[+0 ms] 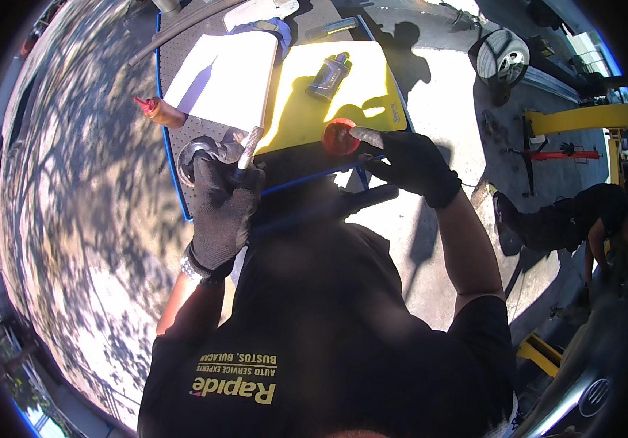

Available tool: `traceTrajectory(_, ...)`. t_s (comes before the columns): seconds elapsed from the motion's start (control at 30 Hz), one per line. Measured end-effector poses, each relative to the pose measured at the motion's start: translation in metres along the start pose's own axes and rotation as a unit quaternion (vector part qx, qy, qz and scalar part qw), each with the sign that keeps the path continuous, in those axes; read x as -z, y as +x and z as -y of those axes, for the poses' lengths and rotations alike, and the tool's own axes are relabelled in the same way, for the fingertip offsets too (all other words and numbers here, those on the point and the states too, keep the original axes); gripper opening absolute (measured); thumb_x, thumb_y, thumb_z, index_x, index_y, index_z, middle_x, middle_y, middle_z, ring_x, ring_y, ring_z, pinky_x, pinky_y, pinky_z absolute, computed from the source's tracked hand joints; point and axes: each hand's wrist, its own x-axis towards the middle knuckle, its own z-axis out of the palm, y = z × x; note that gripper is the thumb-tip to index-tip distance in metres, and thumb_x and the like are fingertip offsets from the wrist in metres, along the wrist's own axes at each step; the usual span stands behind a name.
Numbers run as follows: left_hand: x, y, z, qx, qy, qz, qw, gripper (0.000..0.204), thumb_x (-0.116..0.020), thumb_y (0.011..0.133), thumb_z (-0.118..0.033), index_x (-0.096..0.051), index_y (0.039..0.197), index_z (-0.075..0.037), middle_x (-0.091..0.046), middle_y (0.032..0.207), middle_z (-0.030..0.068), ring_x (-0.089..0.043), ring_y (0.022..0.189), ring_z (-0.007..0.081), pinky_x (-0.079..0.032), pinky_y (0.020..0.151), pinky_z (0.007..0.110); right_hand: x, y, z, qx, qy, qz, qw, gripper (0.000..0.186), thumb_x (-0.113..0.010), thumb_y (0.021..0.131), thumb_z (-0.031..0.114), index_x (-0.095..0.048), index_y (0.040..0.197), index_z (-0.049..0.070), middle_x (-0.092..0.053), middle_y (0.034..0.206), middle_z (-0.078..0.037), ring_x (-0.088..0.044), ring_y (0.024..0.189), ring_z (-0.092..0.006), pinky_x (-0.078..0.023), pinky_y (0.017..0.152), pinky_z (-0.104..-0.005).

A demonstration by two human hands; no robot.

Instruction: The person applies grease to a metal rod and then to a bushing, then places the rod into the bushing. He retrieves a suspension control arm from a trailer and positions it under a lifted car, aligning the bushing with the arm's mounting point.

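My left hand [223, 191], in a dark glove, is closed on a dark round metal part [191, 160] with a threaded stud [250, 148] pointing up. My right hand [416, 166], also gloved, has its index fingertip at a red round container [339, 137], with the thumb apart below it. The container is at the near edge of a yellow panel [290, 102] on a perforated work table [175, 58]. A dark bottle [327, 79] lies on the panel. Left of it are a white pad [215, 84] and an orange-brown bottle with red nozzle [161, 111].
A blue cloth [270, 29], a long bar [168, 36] and a dark tube [369, 197] are around the table. At right are a wheel [502, 57], yellow lift arms [580, 118], a red tool [562, 155], a crouching person [595, 212] and a car's edge [584, 401].
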Motion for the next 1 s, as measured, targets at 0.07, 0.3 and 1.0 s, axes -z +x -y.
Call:
traceTrajectory(0.07,0.005,-0.007,0.009,0.034,-0.016,0.008,0.999,0.023,-0.066,0.098,-0.002,-0.050,0.115,-0.006,-0.063,0.093,0.0018,-0.056,0.074,0.0054,-0.046,0.064,0.023,-0.018,-0.003,-0.005,-0.025,0.011,0.029,0.999,0.045,-0.078,0.092,0.041,-0.071,0.132,0.022,-0.077,0.105,-0.009,-0.075,0.088,-0.0307,-0.060,0.077,-0.0414)
traceTrajectory(0.3,0.012,-0.021,0.033,0.063,-0.076,0.103,0.990,0.034,-0.069,0.096,-0.002,-0.057,0.128,-0.007,-0.067,0.124,0.0109,-0.066,0.091,0.0142,-0.054,0.079,0.029,-0.032,0.020,-0.020,0.082,-0.095,-0.007,0.992,0.041,-0.081,0.086,0.046,-0.075,0.114,0.017,-0.072,0.090,-0.010,-0.072,0.078,-0.0292,-0.058,0.072,-0.0408)
traceTrajectory(1.0,-0.018,-0.032,0.030,-0.238,0.214,0.138,0.937,0.040,-0.079,0.089,-0.001,-0.059,0.122,-0.010,-0.073,0.112,0.0115,-0.073,0.100,0.0268,-0.057,0.087,0.037,-0.007,-0.006,0.042,0.049,0.227,0.018,0.972,0.077,-0.082,0.085,0.022,-0.049,0.155,0.010,-0.070,0.105,-0.014,-0.073,0.087,-0.0289,-0.059,0.077,-0.0388)
